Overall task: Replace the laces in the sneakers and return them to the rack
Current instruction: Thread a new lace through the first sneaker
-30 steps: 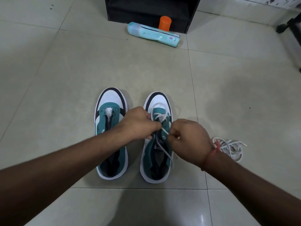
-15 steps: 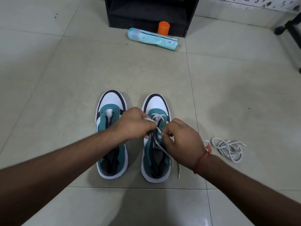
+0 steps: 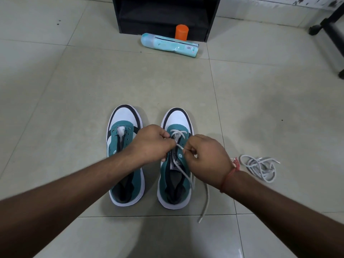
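Note:
Two teal, white and black sneakers stand side by side on the tiled floor, toes away from me. The left sneaker (image 3: 124,161) has bare eyelets and no lace. The right sneaker (image 3: 176,185) has a white lace (image 3: 186,175) threaded through its front eyelets, with one end trailing on the floor to its right. My left hand (image 3: 150,144) pinches the lace at the left eyelet row. My right hand (image 3: 206,157) pinches the lace end over the right eyelet row. A second loose white lace (image 3: 260,167) lies bundled on the floor at the right.
A black rack (image 3: 163,15) stands at the far end of the floor. In front of it lie a light blue bottle (image 3: 168,45) on its side and an upright orange container (image 3: 181,32). A black chair base (image 3: 333,32) reaches in at the top right.
Both hands stayed over the right sneaker's eyelets and shifted a little toward the toe. The lace's free end now trails farther out onto the floor beside the heel.

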